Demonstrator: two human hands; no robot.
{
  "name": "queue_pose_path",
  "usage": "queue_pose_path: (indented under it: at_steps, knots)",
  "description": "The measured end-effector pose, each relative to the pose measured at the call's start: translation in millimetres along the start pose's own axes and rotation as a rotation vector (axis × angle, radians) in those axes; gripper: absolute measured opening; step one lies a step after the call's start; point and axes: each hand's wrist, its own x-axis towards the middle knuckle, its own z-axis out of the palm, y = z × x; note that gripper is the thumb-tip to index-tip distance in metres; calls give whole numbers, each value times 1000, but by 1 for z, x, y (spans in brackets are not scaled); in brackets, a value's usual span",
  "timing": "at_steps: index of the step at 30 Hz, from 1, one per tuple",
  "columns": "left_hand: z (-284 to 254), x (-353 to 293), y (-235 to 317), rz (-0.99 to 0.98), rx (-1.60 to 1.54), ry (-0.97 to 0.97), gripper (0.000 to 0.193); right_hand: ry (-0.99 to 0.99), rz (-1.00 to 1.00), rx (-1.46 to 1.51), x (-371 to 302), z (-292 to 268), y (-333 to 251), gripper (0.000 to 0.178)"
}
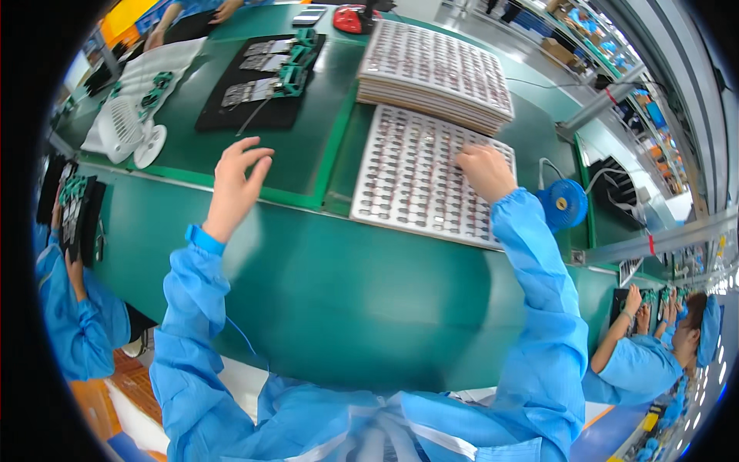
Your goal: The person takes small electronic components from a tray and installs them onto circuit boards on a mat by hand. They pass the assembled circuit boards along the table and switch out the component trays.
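My left hand (239, 185) hovers above the near part of the green bench, thumb and fingers apart, holding nothing. A blue band circles that wrist. Beyond it lies a black mat (209, 108) carrying several green clamp fixtures (291, 79) with flat silvery parts (246, 92) in them. My right hand (486, 171) rests over the right side of a white tray (368, 202) filled with rows of small grey metal parts (416, 173). Its fingers are curled down and pressed together at the tray; what they pinch, if anything, is hidden.
Behind the tray rises a stack of similar filled trays (435, 69). A blue round spool or fan (564, 205) stands at the right, a white fan (123, 127) at the left. A red object (352, 19) sits far back. Co-workers work at both sides and at far left.
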Motion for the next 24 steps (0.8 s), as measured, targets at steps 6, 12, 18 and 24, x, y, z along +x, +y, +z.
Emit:
queue_pose_path:
  at_steps: [6,12,18,24]
  knots:
    - [-25,20,-119,-256,105,153,20,83,355,375,8,6,-5,5]
    - [-18,33,-248,-584,364,134,56,43,202,156,23,-3,-25,7]
    - [-17,62,-240,-788,168,45,68,320,366,411,6,-19,-41,8]
    - [2,30,-162,-924,-589,144,24,274,381,529,-10,-67,-108,8]
